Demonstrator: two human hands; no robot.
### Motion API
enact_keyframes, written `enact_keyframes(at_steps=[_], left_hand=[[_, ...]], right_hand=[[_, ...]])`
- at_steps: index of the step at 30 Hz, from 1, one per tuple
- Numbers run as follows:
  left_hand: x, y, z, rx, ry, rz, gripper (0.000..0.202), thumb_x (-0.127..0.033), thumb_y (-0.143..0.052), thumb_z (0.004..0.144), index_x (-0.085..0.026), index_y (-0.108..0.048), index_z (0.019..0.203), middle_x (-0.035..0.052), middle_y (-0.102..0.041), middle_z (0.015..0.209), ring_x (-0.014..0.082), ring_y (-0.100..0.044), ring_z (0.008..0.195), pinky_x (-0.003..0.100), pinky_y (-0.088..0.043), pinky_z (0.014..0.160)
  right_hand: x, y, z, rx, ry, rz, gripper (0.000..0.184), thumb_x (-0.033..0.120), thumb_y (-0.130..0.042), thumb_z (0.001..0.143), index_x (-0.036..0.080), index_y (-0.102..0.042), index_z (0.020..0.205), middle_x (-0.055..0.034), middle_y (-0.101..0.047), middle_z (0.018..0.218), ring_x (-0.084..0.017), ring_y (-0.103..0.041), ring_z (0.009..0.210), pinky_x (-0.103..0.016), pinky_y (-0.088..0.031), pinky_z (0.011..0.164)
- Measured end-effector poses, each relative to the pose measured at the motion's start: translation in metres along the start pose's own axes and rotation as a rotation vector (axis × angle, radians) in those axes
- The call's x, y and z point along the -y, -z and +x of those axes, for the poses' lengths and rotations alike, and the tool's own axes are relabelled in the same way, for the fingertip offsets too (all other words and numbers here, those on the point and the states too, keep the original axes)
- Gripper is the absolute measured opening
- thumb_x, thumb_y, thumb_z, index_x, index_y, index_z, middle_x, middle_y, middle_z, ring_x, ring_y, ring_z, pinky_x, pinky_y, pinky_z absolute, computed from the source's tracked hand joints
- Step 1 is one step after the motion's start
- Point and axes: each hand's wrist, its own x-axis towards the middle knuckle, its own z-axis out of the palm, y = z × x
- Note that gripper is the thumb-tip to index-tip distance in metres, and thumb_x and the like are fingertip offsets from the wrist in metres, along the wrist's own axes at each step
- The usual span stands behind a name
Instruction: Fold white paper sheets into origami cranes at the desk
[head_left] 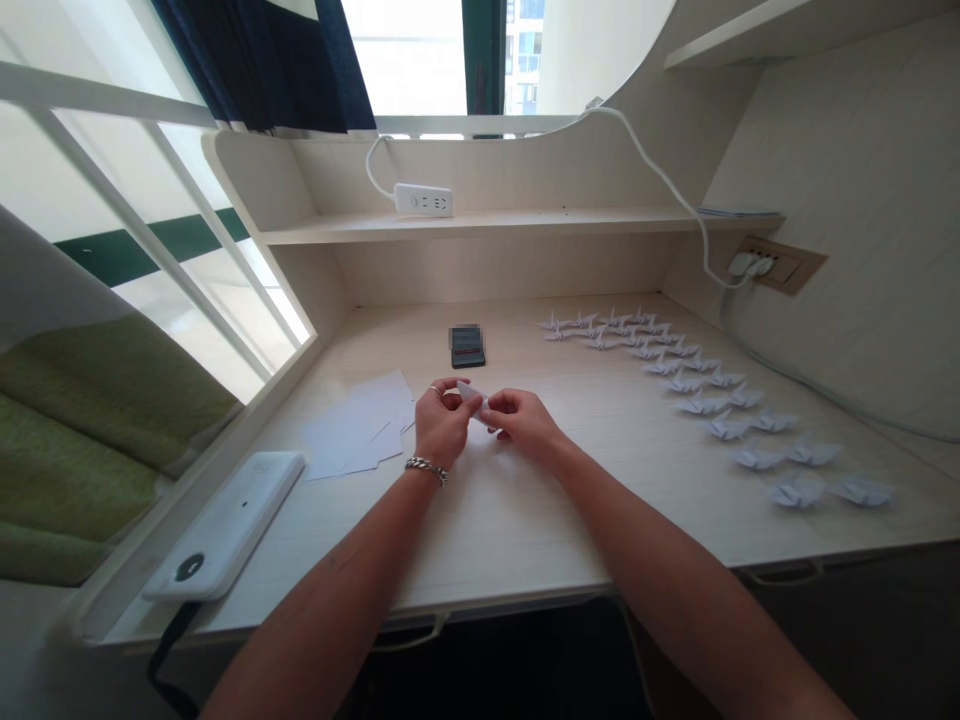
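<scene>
Left hand [442, 423]: closed – fingers curled, pinching one end of the folded white paper [470, 399]; a ring [435, 389] on one finger, a chain bracelet [427, 469] at the wrist.
Right hand [523, 421]: closed too, fingertips gripping the paper's other end.
Paper in hand: between the two hands, touched by both, just above the pale wooden desk [510, 530].
Near the left hand: overlapping loose white paper sheets [356, 425] lying flat on the desk.
Behind the hands: a small black case [467, 350], its top blurred.
To the right: white origami cranes [697, 390] in a double line, running from the desk's back toward its front right.
Front left: a white rounded device [225, 525] at the desk's edge.
Above: a white power strip [423, 200] on the shelf [525, 226]; a wall socket [759, 265] holds white plugs.
</scene>
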Motion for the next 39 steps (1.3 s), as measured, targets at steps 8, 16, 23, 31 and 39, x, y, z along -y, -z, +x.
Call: enact_keyframes(at_steps=[8,16,23,31,39], left_hand=[[-0.0034,0.0023,-0.0012,0.076,0.030,0.029,0.046,-0.036,-0.078,0.063,-0.012,-0.066,0.100,0.0041,-0.070,0.067,0.0134,-0.061,0.057,0.024,-0.047,0.054],[-0.0032,0.0023,-0.0002,0.109,0.152,-0.157,0.046,-0.034,-0.081,0.059,-0.012,-0.066,0.097,0.0065,-0.072,0.078,0.0148,-0.067,0.068,0.030,-0.053,0.069],[0.0000,0.0031,0.0005,0.149,0.088,-0.056,0.046,-0.031,-0.082,0.058,-0.010,-0.066,0.097,0.0061,-0.071,0.065,0.0150,-0.064,0.059,0.028,-0.052,0.062],[-0.0050,0.0021,-0.0025,0.175,0.165,-0.179,0.043,-0.029,-0.079,0.060,-0.010,-0.066,0.096,0.0067,-0.071,0.070,0.0146,-0.066,0.061,0.030,-0.053,0.067],[-0.0029,0.0026,-0.0005,0.167,0.172,-0.201,0.039,-0.032,-0.080,0.061,-0.011,-0.067,0.092,0.0058,-0.071,0.071,0.0141,-0.065,0.062,0.028,-0.051,0.065]], right_hand=[[0.0054,-0.0003,-0.0014,-0.052,-0.003,0.063,0.026,0.042,-0.067,0.069,0.017,-0.061,0.072,0.0004,-0.062,0.067,-0.011,-0.057,0.060,-0.021,-0.045,0.049],[0.0049,0.0027,0.0022,-0.150,0.034,0.032,0.021,0.037,-0.063,0.072,0.017,-0.063,0.076,0.0000,-0.063,0.068,-0.011,-0.057,0.057,-0.021,-0.045,0.048],[0.0064,0.0005,0.0004,-0.107,-0.014,0.062,0.022,0.038,-0.065,0.072,0.017,-0.061,0.076,-0.0010,-0.064,0.068,-0.012,-0.059,0.058,-0.021,-0.045,0.048],[0.0071,0.0022,0.0009,-0.110,-0.060,0.140,0.022,0.037,-0.068,0.072,0.016,-0.060,0.072,-0.0010,-0.064,0.066,-0.010,-0.058,0.056,-0.021,-0.045,0.049],[0.0070,-0.0001,0.0004,-0.104,-0.033,0.153,0.026,0.041,-0.070,0.071,0.016,-0.061,0.075,-0.0002,-0.063,0.066,-0.011,-0.058,0.057,-0.021,-0.046,0.049]])
